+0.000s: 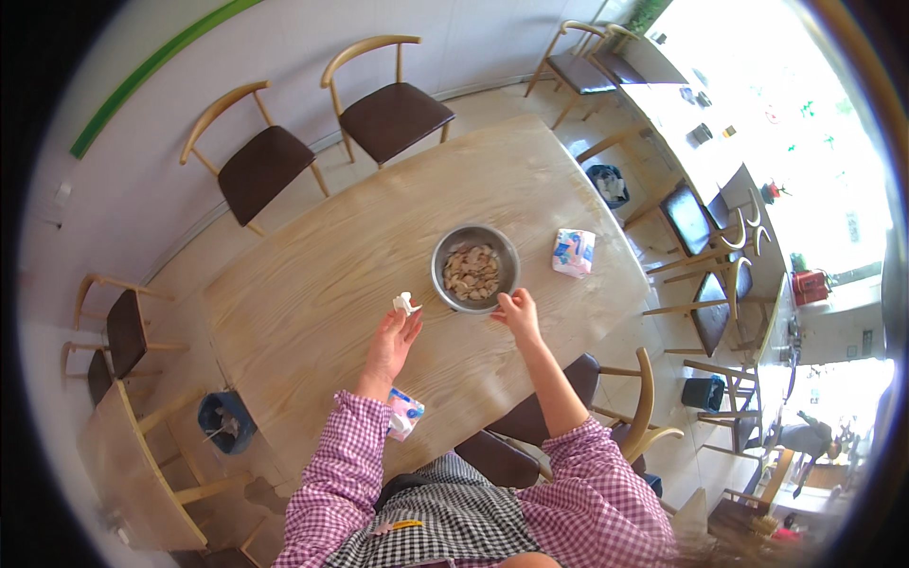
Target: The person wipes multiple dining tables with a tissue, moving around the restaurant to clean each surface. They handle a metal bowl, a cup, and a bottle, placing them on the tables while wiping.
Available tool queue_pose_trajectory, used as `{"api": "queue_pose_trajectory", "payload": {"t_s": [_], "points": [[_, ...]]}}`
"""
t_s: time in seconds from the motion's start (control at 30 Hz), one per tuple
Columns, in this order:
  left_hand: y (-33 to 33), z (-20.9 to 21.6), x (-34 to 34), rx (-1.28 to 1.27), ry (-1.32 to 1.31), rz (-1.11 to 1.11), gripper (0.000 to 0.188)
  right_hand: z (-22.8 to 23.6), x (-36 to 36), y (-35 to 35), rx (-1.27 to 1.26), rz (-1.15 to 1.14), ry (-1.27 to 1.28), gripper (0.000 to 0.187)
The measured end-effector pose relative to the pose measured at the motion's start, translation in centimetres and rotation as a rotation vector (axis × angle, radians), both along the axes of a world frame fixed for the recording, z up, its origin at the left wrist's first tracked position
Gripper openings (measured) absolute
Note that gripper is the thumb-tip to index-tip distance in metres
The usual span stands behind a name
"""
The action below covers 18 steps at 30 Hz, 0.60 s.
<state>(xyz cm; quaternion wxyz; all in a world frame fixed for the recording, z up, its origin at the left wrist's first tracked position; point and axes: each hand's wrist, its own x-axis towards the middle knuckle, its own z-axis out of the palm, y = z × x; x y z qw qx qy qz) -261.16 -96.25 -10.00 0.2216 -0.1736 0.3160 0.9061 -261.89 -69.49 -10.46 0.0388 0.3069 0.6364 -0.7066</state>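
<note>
A round metal bowl (442, 248) stands on the wooden table (331, 256), holding many flat, pale brown pieces (472, 272) that look like slices; their exact kind I cannot make out. At its near right rim is my right hand (517, 314), with thumb and fingers pinched on the edge. My left hand (390, 345) is raised to the left of the bowl, apart from it. Between its fingertips sits a crumpled white tissue (405, 303). One soft tissue pack (405, 417) lies beside my left forearm, partly covered by the sleeve.
Another tissue pack (574, 253) lies right of the bowl. Brown-seated chairs (395, 120) line the far wall, and a chair (549, 398) is pushed against the table's near right side. Bins stand on the floor, one blue bin (226, 422) at left and a dark bin (607, 186) at right.
</note>
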Motion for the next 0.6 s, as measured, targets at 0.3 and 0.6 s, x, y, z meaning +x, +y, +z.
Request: {"api": "queue_pose_trajectory", "payload": {"t_s": [0.3,0.6], "points": [[4.8,-1.2,-3.2,0.160,0.051,-0.077,0.057,1.3,0.0,-0.5,-0.112,-0.024,0.027,0.054],[4.6,0.4,0.3,0.189,-0.077,0.042,0.052,0.9,0.6,-0.8,-0.162,0.070,0.005,0.050]]}}
